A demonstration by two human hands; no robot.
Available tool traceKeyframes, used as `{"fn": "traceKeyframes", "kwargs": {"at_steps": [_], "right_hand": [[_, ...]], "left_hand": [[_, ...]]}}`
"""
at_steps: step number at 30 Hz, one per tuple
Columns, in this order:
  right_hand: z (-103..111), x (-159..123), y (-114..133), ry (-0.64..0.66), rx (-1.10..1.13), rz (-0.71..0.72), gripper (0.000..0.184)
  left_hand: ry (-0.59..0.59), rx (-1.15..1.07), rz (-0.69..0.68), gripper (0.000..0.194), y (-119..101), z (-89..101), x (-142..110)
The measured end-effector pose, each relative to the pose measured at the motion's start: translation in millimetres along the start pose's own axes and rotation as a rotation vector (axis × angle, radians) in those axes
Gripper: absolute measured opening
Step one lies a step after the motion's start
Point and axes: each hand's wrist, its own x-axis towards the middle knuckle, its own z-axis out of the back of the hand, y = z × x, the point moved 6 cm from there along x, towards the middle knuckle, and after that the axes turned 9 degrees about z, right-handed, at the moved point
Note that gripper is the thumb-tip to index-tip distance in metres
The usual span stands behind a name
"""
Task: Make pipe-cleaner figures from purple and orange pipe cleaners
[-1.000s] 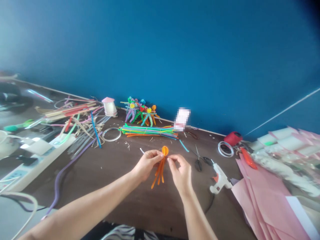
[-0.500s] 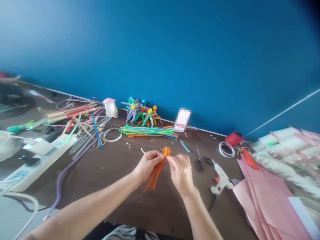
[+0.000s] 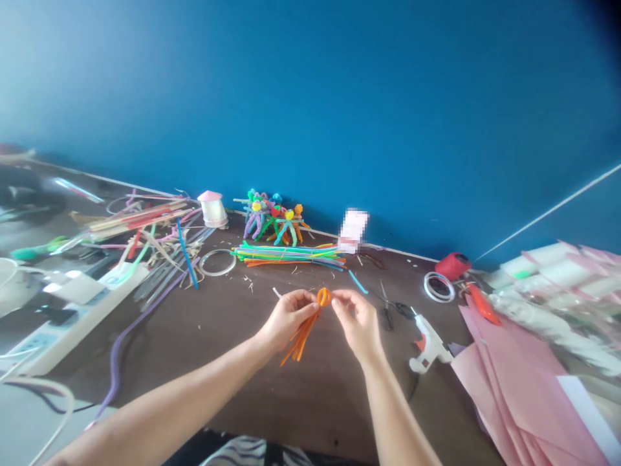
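Running along the far side, the bench (image 3: 204, 382) meets a blue wall (image 3: 310, 110) at its back edge. At far left a white power strip (image 3: 80, 317) lies angled across the bench, with a purple pipe cleaner (image 3: 116, 362) curving beside it and a heap of sticks and strips (image 3: 145, 226) behind. Bare dark bench opens below and around the hands, leaving free room between them and the power strip. The left hand (image 3: 287, 317) is closed on the orange pipe cleaners (image 3: 303, 336), pinching them between thumb and fingers just under their loop (image 3: 324, 297). The bundle's long axis runs diagonally, the loop up and to the right, the loose ends fanning down and left toward the person. The right hand (image 3: 356, 320) sits just beside it, fingertips at the loop's edge, nearly closed; whether it grips cannot be told. Ahead lie a tied bundle of coloured pipe cleaners (image 3: 286, 254) and pipe cleaner figures (image 3: 274, 223). Farther right are scissors (image 3: 387, 312), a hot glue gun (image 3: 427, 343) and pink paper sheets (image 3: 519, 382) piled at the bench's right end
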Motion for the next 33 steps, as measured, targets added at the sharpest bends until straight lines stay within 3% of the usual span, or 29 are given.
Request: {"fn": "traceKeyframes", "kwargs": {"at_steps": [4,7,10,13,16,20,23,33], "right_hand": [[-7,0,-9,0.045,0.159,-0.109,0.015],[-8,-1,-10,0.032,0.18,-0.096,0.013],[-2,2,8,0.009,-0.018,0.112,0.019],[-1,3,35,0.069,-0.247,0.363,0.027],[-5,4,50,0.128,-0.47,0.456,0.026],[-12,6,55,0.192,-0.734,0.49,0.016],[-16,8,55,0.243,-0.813,0.511,0.012],[-14,7,51,0.179,-0.683,0.462,0.013]], "left_hand": [[0.059,-0.014,-0.019,0.021,-1,-3.6,-2],[0.089,-0.042,-0.007,0.019,-2,-6.4,-2],[0.075,-0.003,-0.034,0.018,-7,-7.8,-2],[0.023,0.118,-0.091,0.017,-12,-7.2,-2],[-0.037,0.261,-0.143,0.015,-15,-5.9,-3],[-0.073,0.352,-0.185,0.015,-17,-5.8,-3],[-0.091,0.358,-0.178,0.015,-15,-4.6,-2],[-0.135,0.233,-0.129,0.015,-5,2.1,3]]}}
